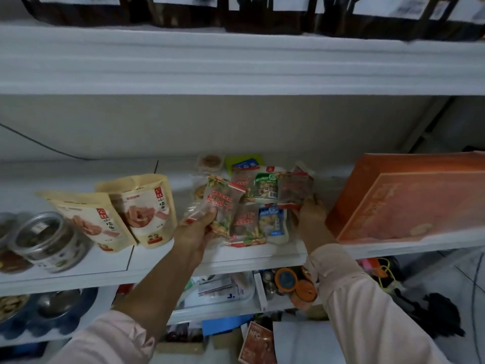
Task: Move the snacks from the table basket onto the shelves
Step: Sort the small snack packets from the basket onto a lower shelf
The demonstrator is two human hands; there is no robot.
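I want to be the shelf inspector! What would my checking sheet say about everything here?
Surface: white middle shelf, with snacks lying on it.
Job's things: pile of small snack packets between the two hands; the basket is not in view.
Clutter: two beige pouches, a clear jar and an orange box.
Hands: the left hand pinches a clear red-printed packet; the right hand grips a dark red packet.
Cables: thin dark cable on the back wall; yellow cord at lower right.
Surroundings: dark bags on the shelf above; mixed items on the lower shelf.
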